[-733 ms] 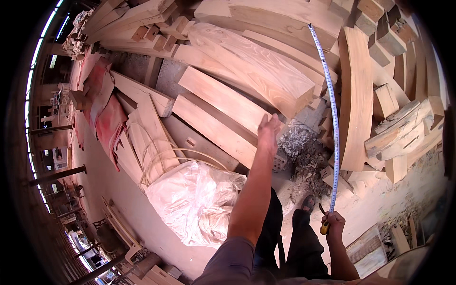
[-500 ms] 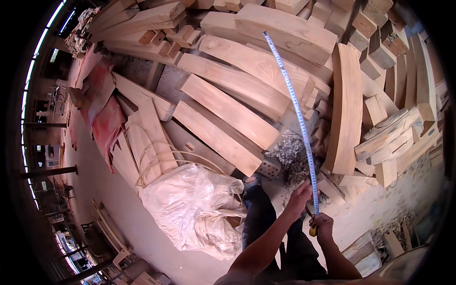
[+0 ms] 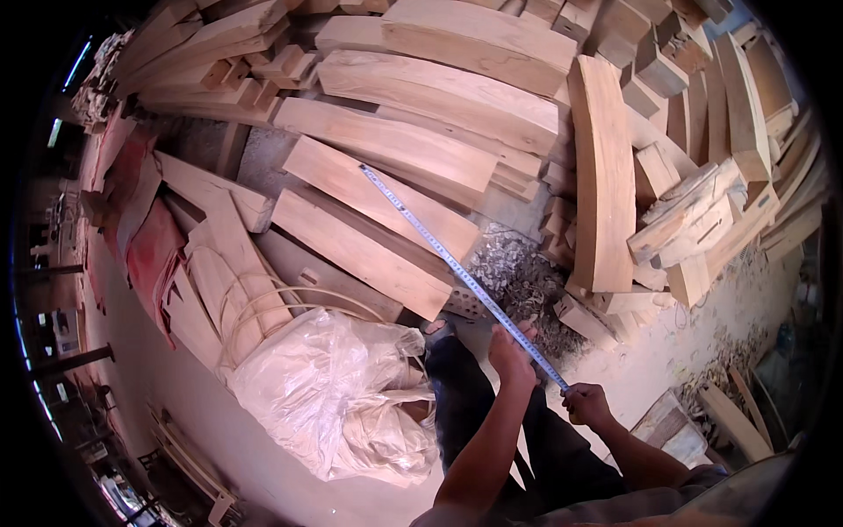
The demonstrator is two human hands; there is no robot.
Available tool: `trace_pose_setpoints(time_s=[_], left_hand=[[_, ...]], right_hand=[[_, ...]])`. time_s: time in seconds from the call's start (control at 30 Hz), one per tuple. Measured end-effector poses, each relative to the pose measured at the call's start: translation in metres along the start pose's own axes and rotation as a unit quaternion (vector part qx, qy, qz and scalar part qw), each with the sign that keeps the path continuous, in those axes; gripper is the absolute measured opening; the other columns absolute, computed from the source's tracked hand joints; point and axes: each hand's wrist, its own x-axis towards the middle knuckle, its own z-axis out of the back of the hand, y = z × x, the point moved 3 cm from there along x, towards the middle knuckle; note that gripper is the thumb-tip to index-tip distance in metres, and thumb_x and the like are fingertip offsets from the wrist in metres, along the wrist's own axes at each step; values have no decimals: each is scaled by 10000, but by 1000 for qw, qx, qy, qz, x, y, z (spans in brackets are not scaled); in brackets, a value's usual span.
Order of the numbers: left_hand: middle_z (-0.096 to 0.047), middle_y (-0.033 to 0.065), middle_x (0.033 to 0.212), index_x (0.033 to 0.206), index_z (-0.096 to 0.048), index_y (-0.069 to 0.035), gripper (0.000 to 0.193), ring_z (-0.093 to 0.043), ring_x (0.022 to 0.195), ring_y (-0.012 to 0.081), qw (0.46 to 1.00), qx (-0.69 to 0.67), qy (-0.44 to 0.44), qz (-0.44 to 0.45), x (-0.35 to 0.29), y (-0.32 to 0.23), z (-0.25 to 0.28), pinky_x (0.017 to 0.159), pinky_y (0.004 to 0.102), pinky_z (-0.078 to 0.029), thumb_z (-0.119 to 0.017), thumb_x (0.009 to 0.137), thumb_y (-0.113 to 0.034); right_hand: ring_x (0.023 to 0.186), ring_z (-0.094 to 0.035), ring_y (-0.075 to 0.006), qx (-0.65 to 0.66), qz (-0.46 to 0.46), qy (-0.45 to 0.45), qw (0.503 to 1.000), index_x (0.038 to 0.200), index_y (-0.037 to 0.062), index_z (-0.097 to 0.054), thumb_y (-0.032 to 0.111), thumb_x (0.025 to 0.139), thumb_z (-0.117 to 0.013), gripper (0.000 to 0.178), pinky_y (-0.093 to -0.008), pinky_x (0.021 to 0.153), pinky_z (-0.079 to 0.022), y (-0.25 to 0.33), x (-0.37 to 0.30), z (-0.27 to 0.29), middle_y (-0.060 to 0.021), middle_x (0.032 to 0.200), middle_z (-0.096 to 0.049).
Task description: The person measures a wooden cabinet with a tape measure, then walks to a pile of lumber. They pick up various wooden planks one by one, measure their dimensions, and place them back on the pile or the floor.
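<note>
A tape measure point(image 3: 457, 269) is drawn out in a long white blade, slanting up and left from my hands. My right hand point(image 3: 587, 405) is closed around its case, which is mostly hidden in the palm. Farther along, my left hand point(image 3: 511, 353) grips the blade between thumb and fingers. The blade's free end lies over or just above a squared wooden beam point(image 3: 386, 198); whether it touches I cannot tell. Parallel to that beam, nearer to me, is another beam point(image 3: 360, 255).
Clear plastic sheeting point(image 3: 307, 386) is heaped left of my legs. Stacked timber point(image 3: 474, 39) fills the far side, with a thick upright-looking beam point(image 3: 601, 176) at the right. Wood chips point(image 3: 527, 272) and a perforated brick point(image 3: 465, 302) lie ahead of my feet. Red sheeting point(image 3: 145, 255) hangs at the left.
The blade has swung left, from over the far beams to the nearer pair. My left hand has moved slightly left with it. The whole view has shifted a little.
</note>
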Motion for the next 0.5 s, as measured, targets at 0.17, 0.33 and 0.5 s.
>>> trace_pose_setpoints(time_s=[0.17, 0.33, 0.5], left_hand=[[-667, 140, 866, 1071, -548, 30, 278, -653, 718, 221, 997, 72, -7, -4, -11, -6, -6, 750, 346, -537, -441, 1030, -223], [-658, 105, 714, 947, -577, 1, 214, -601, 623, 175, 994, 72, -69, -40, 0, -25, -4, 642, 299, -477, -491, 1005, -185], [-667, 176, 1036, 1213, -513, 30, 294, -633, 924, 225, 995, 73, -43, -48, 23, -41, 15, 836, 338, -491, -515, 989, -160]], right_hand=[[589, -588, -106, 22, 15, 27, 999, 820, -12, -690, 110, 917, -590, 185, -263, 562, -471, 9, 18, -11, -48, 684, -649], [615, -610, -105, 4, -8, 12, 1000, 917, -29, -712, 117, 895, -591, 191, -260, 577, -502, -17, 1, 7, -70, 731, -678], [558, -598, -117, 6, -39, -9, 999, 824, -31, -692, 71, 857, -576, 157, -263, 550, -496, -53, -6, 31, -86, 657, -654]])
